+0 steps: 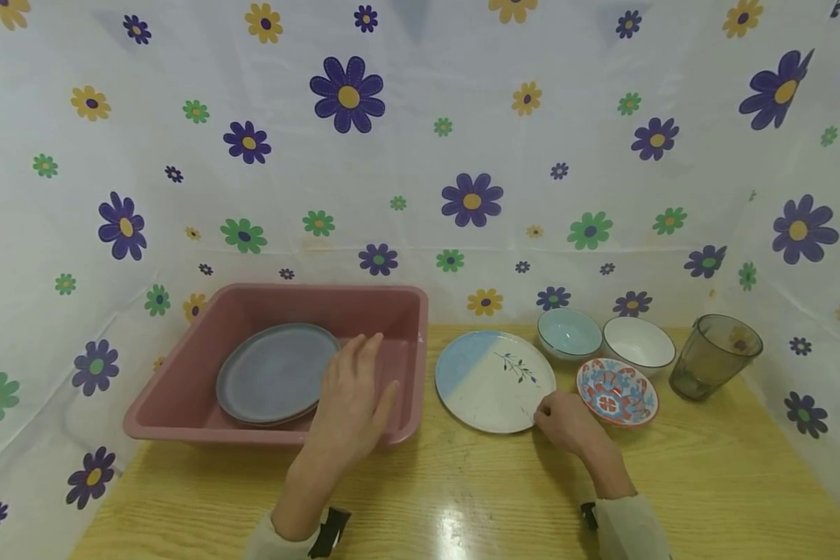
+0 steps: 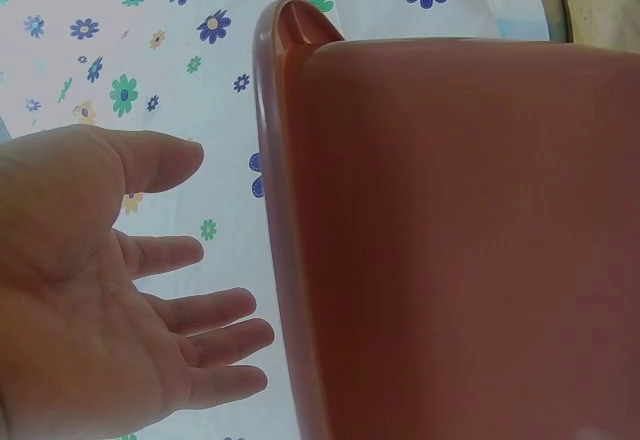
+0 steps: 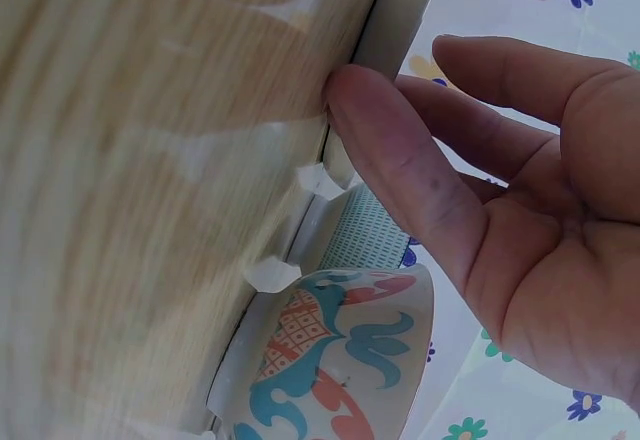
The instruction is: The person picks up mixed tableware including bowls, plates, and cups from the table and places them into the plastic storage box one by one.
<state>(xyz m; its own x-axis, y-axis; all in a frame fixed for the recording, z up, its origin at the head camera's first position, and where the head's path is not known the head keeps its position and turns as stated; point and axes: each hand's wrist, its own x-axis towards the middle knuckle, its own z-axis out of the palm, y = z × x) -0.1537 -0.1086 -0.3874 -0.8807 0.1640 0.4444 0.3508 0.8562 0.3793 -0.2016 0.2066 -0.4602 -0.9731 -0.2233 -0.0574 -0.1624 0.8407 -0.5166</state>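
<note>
A round plate, part pale blue and part off-white with a dark leaf sprig, lies on the table. My right hand is at its right rim, with curled fingers pinching the edge. The right wrist view shows a fingertip low beside the wood at the rim. My left hand is held over the right part of a pink basin, its fingers extended and nothing in it. In the left wrist view, those fingers point toward the basin's outer wall. A grey-blue plate lies inside the basin, partly covered by my left hand.
To the right of my right hand is a red-and-blue patterned bowl. Behind it are a light blue bowl and a white bowl. A smoky glass cup stands farther right. A flowered cloth hangs behind the wooden table.
</note>
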